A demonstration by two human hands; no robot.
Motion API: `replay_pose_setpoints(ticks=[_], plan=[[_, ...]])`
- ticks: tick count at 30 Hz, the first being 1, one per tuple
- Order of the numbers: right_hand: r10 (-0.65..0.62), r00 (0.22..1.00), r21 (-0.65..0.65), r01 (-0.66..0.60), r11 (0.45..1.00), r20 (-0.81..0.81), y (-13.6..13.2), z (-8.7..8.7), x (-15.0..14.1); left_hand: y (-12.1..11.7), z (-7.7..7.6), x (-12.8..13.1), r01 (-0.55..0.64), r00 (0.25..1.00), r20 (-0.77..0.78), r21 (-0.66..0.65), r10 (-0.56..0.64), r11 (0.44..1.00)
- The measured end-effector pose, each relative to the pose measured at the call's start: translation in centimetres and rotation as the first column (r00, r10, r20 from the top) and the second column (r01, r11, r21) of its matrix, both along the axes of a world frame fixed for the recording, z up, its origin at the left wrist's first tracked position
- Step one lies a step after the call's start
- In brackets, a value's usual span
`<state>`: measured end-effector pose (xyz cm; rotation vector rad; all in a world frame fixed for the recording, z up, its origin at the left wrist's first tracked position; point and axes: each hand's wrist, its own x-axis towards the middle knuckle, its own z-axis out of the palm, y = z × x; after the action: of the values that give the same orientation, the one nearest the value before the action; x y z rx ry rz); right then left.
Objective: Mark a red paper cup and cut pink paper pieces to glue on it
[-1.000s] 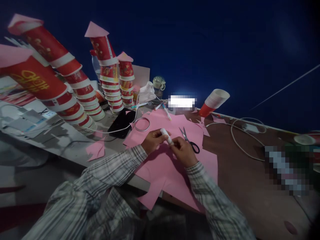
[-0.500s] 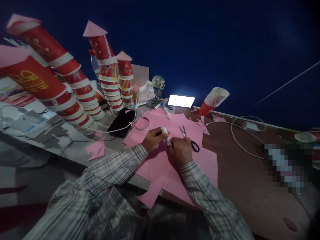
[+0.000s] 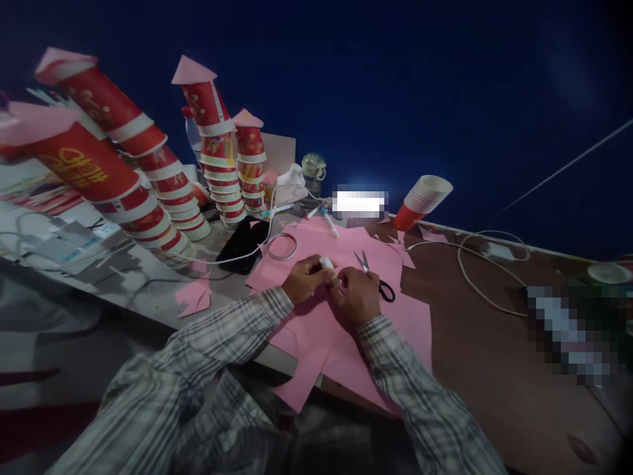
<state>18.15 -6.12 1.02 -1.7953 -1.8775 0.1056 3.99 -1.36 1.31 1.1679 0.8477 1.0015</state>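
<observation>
Over the pink paper (image 3: 309,330), a small white glue stick (image 3: 326,264) is held at a tilt between both hands. My left hand (image 3: 301,280) is closed around its upper part, thumb and fingers pinching it. The fingers of my right hand (image 3: 357,295) are closed on its lower end, which they partly cover. Just beyond my right hand lie scissors (image 3: 387,291) with black handles, their blades apart and pointing away. A roll of tape or ring (image 3: 281,247) rests on the paper, farther off to the left.
Several tall stacks of red paper cups (image 3: 222,168) with pink cone tops stand at the left. A leaning cup stack (image 3: 422,201) is at the back right. A black phone (image 3: 243,247), white cables (image 3: 487,297), markers (image 3: 330,223) and a bottle (image 3: 313,175) surround the paper.
The glue stick has tipped over slightly to the right, and my right fingers have curled closer around its lower end. The view has shifted a little, moving the cup towers right and down.
</observation>
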Motion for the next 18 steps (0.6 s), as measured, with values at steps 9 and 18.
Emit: replay_pose_setpoints(ticks=[9,18], plan=[[-0.062,0.973,-0.057,0.051,0.997,-0.224,0.6,-1.1,0.9,7.2,3.1,-3.7,0.027,0.827,-0.552,0.229,0.107,0.973],[-0.059,0.980,-0.108,0.039,0.993,-0.189,0.7,-1.1,0.8,16.6,6.4,-5.7,0.036,0.165,-0.966,0.207,0.199,0.978]])
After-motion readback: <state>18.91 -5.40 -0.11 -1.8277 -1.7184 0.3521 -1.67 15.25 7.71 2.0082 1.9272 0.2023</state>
